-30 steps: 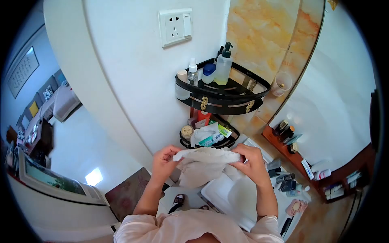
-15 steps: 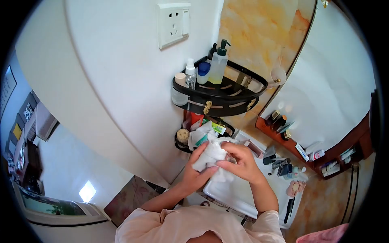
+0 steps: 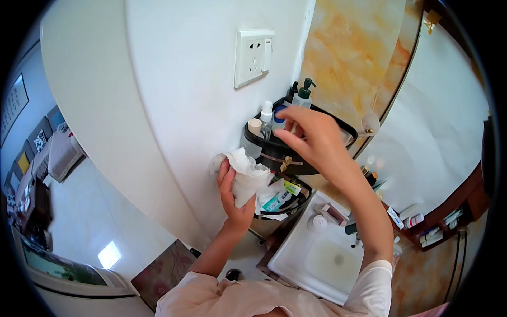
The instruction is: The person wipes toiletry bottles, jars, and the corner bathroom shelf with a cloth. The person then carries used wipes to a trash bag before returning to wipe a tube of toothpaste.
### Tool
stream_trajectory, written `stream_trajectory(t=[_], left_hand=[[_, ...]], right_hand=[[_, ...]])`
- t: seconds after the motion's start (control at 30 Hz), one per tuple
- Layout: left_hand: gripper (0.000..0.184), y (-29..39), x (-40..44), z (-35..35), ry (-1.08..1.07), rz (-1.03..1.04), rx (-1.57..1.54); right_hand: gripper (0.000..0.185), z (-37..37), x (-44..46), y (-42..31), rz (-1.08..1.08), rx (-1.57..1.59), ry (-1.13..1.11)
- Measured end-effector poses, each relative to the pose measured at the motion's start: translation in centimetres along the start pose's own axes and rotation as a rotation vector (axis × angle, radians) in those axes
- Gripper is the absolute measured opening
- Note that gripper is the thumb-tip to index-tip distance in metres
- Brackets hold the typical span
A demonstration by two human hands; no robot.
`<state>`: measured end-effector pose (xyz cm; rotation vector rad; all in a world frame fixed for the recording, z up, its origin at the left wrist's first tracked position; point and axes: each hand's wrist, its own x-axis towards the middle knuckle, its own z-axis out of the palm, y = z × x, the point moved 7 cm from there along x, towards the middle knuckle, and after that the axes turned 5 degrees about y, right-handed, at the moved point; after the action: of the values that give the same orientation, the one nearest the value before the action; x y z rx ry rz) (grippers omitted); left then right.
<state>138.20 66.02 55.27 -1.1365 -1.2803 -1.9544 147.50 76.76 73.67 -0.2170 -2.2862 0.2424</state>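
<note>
1. The left hand [image 3: 236, 203] holds a soft white cloth [image 3: 245, 171]. The cloth is all bunched up, with its edge poking out above the fingers.
2. The cloth is up off the sink, in front of the wall and just below the left end of the black top shelf [image 3: 301, 166].
3. The right hand [image 3: 317, 137] is up at the top shelf. Its thumb and fingers are bent and spread apart, with a gap between them, and I see nothing in its grip.
4. The right hand is right by a small bottle with a blue cap [image 3: 280, 113]. I cannot tell if it touches it, as the hand is a bit blurry and covers part of the shelf.
5. On the same shelf stand a clear spray bottle [image 3: 266, 113], a bottle with a pale cap [image 3: 254, 127] and a bottle with a green pump [image 3: 303, 95].
6. The lower shelf [image 3: 303, 196] holds a white and teal tube [image 3: 275, 202] and a green and yellow tube [image 3: 291, 187], lying down.
7. Below, the white sink [image 3: 322, 259] has a round white jar [image 3: 317, 223] and a pinkish box [image 3: 331, 213] on its back edge, side by side.
</note>
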Motion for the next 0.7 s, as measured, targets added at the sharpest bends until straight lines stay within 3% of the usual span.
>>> stream_trajectory(t=[0.1,0.2,0.4,0.5,0.6,0.7], left_hand=[[0.06,0.0,0.4,-0.1,0.01,0.041,0.026],[0.056,0.3,-0.4,-1.0,-0.001,0.114,0.046],[0.057,1.1,1.0,-0.8,-0.155,0.117,0.111],[0.052,-0.4,0.1,-0.5,0.006,0.061,-0.252],[0.044,0.1,0.6,0.1,-0.201,0.089,-0.017],[0.04,-0.5,1.2,1.1,-0.231,-0.036,0.106]], right_hand=[[0.03,3.8,2.5,1.5,0.037,-0.108,-0.165],[0.033,6.0,3.4,2.2,0.079,-0.021,-0.226],[0.029,6.5,2.9,3.4,0.043,0.147,-0.184],[0.027,4.7,2.4,3.1,0.07,0.078,-0.208],[0.026,3.5,1.9,4.7,0.068,0.064,-0.127],[0.026,3.0,1.3,5.9,0.055,-0.005,-0.106]])
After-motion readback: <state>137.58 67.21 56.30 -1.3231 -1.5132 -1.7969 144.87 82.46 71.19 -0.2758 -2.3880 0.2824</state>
